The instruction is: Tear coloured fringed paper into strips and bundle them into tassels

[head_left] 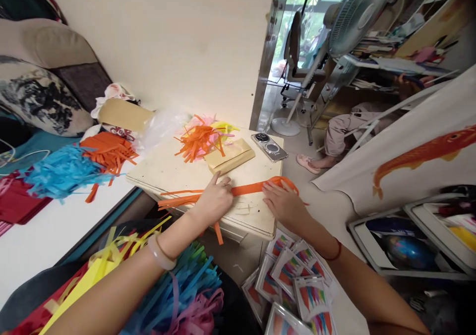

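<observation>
Pressing orange paper strips (245,189) flat

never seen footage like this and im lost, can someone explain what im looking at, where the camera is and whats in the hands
There is no machine here. This is a single picture from a camera worn on a person's head, looking forward and down, so the two bare arms reaching in from the bottom are the wearer's own.

Both hands press on a bundle of orange paper strips laid across a small pale board. The left hand holds down one part, and the right hand pins the looped end near the board's corner.

Further back on the board lie a loose pile of orange, pink and yellow strips, a tan envelope and a phone. Blue strips sit to the left, and small printed packets lie below the right arm. Another person sits on the floor in the background.
</observation>
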### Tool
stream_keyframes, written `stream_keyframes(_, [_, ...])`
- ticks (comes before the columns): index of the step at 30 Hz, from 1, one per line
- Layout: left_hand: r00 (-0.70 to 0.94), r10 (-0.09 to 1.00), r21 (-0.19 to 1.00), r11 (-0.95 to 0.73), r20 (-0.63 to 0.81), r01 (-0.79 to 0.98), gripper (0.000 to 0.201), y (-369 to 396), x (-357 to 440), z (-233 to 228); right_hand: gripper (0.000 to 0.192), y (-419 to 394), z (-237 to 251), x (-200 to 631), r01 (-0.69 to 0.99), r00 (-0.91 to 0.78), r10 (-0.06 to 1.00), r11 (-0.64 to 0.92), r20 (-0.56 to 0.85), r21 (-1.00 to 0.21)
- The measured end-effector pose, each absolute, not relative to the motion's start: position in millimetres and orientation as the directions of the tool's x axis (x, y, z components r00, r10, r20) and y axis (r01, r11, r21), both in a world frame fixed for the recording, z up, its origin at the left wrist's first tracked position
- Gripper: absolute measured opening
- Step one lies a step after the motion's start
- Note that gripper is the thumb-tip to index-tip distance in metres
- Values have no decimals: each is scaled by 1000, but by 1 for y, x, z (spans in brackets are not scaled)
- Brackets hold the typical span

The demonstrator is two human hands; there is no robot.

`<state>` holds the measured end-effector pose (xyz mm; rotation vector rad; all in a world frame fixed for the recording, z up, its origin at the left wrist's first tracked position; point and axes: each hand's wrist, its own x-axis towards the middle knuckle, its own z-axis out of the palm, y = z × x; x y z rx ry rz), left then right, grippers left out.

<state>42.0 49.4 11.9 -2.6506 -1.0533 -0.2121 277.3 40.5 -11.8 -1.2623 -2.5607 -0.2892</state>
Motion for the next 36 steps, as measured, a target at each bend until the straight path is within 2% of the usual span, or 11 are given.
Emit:
stream_keyframes(4, [693,689,-221,-657,212,721,16,48,58,15,26,54,-2,250,714,-649,649,700,396,24])
stream_keyframes(8, [595,758,-158,-575,267,803,17,49,67,8,14,69,-5,225,665,-690,625,747,364,-22])
stream_keyframes(12, [514,794,-115,-506,325,855,19,48,67,-3,19,77,-15,227,619,-702,577,784,417,-43])
stream_keyframes(15, [490,786,-99,-492,377,865,18,43,59,-9,20,78,-20,241,567,-675,555,812,486,-139])
stream_keyframes(18, [467,789,-76,-479,399,874,18,36,50,-11,22,74,-21,254,556,-645,576,805,503,-208])
stream_keyframes(22, [460,800,-91,-463,386,882,21,29,47,-11,26,64,-16,251,638,-643,608,762,466,-112])
stream_keyframes(25, [483,788,-128,-473,381,872,20,25,51,-10,20,60,-16,240,630,-673,571,775,470,-39])
stream_keyframes(27, [492,779,-137,-480,387,867,20,23,52,-10,21,61,-18,238,605,-685,556,794,471,-58])
stream_keyframes(29, [495,767,-115,-495,408,861,19,21,50,-12,20,63,-21,242,597,-665,578,792,473,-129])
stream_keyframes(32, [456,754,27,-530,472,848,19,21,39,-17,17,64,-21,254,601,-603,641,757,475,-257])
stream_keyframes(36, [316,828,391,-511,463,765,15,22,24,-22,16,64,-17,265,653,-492,761,644,422,-399])
